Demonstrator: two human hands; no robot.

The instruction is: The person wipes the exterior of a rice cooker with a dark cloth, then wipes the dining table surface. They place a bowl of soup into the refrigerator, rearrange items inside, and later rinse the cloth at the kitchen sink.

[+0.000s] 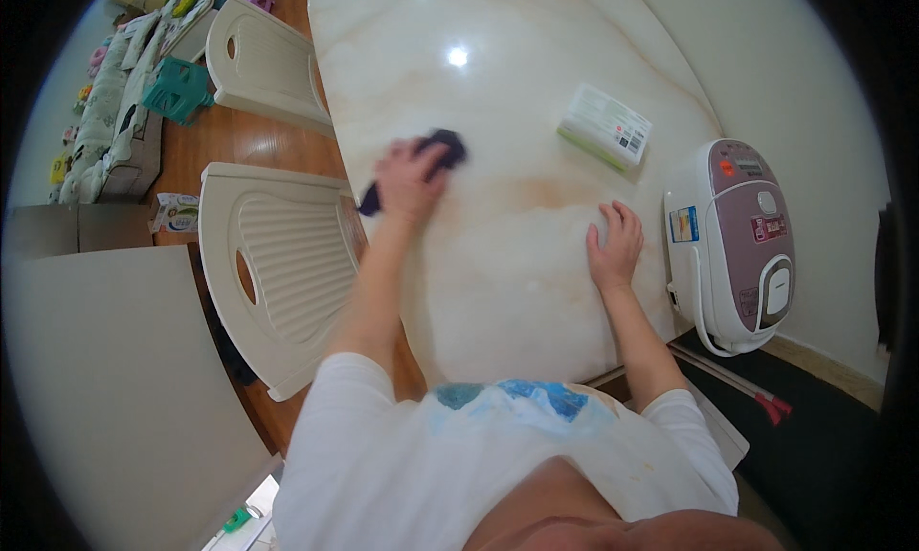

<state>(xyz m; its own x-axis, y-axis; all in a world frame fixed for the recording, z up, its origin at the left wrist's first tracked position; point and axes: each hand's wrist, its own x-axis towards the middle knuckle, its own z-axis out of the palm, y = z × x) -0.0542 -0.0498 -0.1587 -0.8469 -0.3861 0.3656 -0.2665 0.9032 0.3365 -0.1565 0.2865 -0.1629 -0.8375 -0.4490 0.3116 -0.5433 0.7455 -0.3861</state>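
Under my left hand (410,179) is a dark purple cloth (445,147), bunched up and pressed against the marble-patterned table (498,283) near its left edge. The hand is slightly blurred, and the cloth sticks out past the fingers on both sides. My right hand (616,245) rests on the tabletop at the right with its fingers stretched out, holding nothing. Beyond it lies a white and green packet of tissues (607,125). Closest on its right side is a white and mauve rice cooker (737,245).
Two cream plastic chairs, a near one (287,254) and a far one (268,67), stand along the table's left side. A teal plastic stool (177,89) is on the wooden floor behind them. The wall (804,101) runs close along the right.
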